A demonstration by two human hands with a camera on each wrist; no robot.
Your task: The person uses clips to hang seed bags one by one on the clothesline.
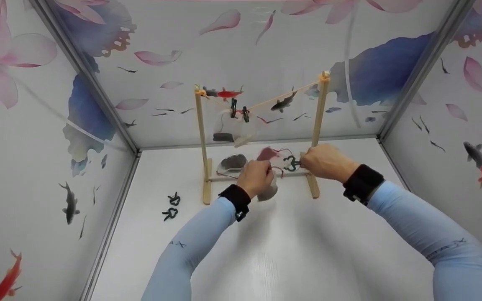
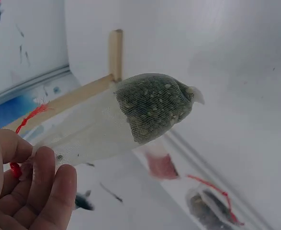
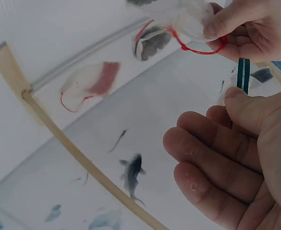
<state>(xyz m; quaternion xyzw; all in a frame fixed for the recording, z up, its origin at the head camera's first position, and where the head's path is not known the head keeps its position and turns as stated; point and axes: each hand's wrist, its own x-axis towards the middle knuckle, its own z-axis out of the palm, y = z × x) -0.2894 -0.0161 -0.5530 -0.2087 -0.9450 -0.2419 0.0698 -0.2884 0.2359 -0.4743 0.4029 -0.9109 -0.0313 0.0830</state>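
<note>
My left hand [image 1: 256, 177] pinches the gathered top of a sheer drawstring pouch [image 2: 154, 108] with a red cord. Dark, seed-flecked contents fill the pouch's far end, which hangs below the hand in the head view. To the right, my right hand [image 1: 329, 162] pinches a dark green clip [image 3: 243, 74] between thumb and index finger, the other fingers loosely bent. The clip's jaws point toward the left hand. Behind the hands, another sheer pouch [image 1: 223, 136] hangs from a sagging yellow cord [image 1: 285, 95], held by two dark clips [image 1: 246, 114].
Two wooden posts [image 1: 319, 113] carry the cord. Behind the hands lie a pouch with reddish contents [image 1: 268, 153] and a dark-filled pouch [image 1: 233, 161]. Two loose dark clips [image 1: 174, 199] lie on the white table [image 1: 149, 255] at left. Printed panels [image 1: 241, 54] enclose the table.
</note>
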